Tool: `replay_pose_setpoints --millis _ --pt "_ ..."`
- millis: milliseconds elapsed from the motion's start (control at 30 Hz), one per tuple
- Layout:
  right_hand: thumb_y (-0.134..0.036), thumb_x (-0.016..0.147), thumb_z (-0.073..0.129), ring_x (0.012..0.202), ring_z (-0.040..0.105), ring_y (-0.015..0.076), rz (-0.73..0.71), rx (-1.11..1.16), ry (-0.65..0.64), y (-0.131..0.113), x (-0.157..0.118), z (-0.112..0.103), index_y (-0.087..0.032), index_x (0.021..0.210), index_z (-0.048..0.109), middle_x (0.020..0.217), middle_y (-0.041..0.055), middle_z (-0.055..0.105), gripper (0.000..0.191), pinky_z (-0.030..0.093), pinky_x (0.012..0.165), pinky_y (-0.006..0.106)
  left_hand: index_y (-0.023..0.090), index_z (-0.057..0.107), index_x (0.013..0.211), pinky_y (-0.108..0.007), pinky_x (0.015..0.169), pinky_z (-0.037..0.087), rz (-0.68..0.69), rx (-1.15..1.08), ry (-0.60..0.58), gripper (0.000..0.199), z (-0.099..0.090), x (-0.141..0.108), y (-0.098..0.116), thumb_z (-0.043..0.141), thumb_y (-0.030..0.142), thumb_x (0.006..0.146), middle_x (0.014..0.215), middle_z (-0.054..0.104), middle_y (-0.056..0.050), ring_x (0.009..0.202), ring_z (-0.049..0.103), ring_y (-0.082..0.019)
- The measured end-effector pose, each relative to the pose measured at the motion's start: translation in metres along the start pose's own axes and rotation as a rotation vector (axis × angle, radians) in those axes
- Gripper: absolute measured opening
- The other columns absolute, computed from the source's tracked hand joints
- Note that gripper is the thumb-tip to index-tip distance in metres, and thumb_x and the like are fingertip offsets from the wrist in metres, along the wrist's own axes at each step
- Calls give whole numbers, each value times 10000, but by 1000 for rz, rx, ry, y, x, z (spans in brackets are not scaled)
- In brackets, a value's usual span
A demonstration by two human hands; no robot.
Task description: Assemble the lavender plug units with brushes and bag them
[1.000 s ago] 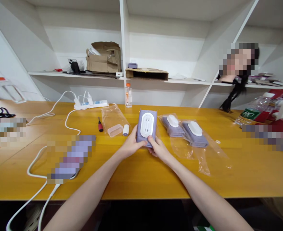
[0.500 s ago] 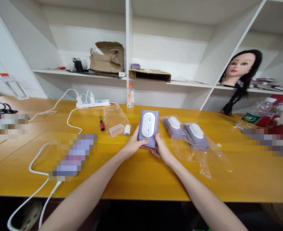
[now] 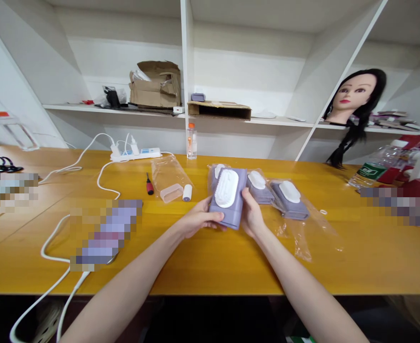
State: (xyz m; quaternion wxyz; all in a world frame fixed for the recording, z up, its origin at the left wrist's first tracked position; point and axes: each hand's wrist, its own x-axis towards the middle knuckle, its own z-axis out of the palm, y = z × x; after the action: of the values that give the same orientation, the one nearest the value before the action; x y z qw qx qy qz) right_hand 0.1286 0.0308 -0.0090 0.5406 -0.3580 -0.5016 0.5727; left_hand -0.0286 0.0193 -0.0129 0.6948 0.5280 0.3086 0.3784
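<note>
As the left hand (image 3: pixel 199 216) and right hand (image 3: pixel 252 213) tilt the lilac case (image 3: pixel 227 197), their fingers grasp it, just beside the bagged cases (image 3: pixel 263 195)!

long lavender object (image 3: pixel 105 233) under pixelated blur, its kind unreadable
</note>
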Motion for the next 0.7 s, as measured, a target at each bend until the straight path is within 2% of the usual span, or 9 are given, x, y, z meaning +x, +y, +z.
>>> replay_pose_setpoints --millis 100,200,333,533,633,700 --pt "-563 728 543 776 628 243 47 101 16 -3 -1 -1 -196 997 561 935 67 677 456 499 600 338 215 378 1230 -221 532 377 -22 29 53 694 4 -1 0 735 281 639 1015 633 -86 632 648 -144" --pt "-553 742 540 811 630 241 27 131 46 -1 -1 -1 -195 1004 577 950 62 682 445 507 644 341 240 375 1263 -233 598 406 -32 -8 18 670 5 -3 0 702 299 682 997 633 -67 676 639 -133" --pt "-539 734 562 887 616 244 9 149 65 1 -1 2 -192 1007 586 953 59 682 442 502 714 346 262 400 1266 -245 625 417 -31 14 17 695 5 -3 -3 722 263 650 1037 625 -60 696 623 -128" --pt "-561 721 555 915 609 250 -25 155 86 3 -4 6 -208 1035 573 958 50 681 472 494 738 368 175 536 1140 -235 581 396 108 60 86 574 0 5 -13 733 276 610 878 650 -49 676 587 -142" --pt "-543 711 572 942 600 251 -28 156 71 1 -4 7 -217 1029 575 1009 44 670 455 490 748 355 171 552 1141 -250 622 416 147 73 110 575 -4 5 -9 725 291 607 918 657 -54 745 586 -169" --pt "-543 710 567 954 593 250 -43 146 63 -3 -3 5 -223 1033 571 1052 43 655 455 488 739 345 169 546 1157 -274 707 435 157 89 77 579 -8 3 -2 716 292 617 1001 649 -67 866 587 -203"
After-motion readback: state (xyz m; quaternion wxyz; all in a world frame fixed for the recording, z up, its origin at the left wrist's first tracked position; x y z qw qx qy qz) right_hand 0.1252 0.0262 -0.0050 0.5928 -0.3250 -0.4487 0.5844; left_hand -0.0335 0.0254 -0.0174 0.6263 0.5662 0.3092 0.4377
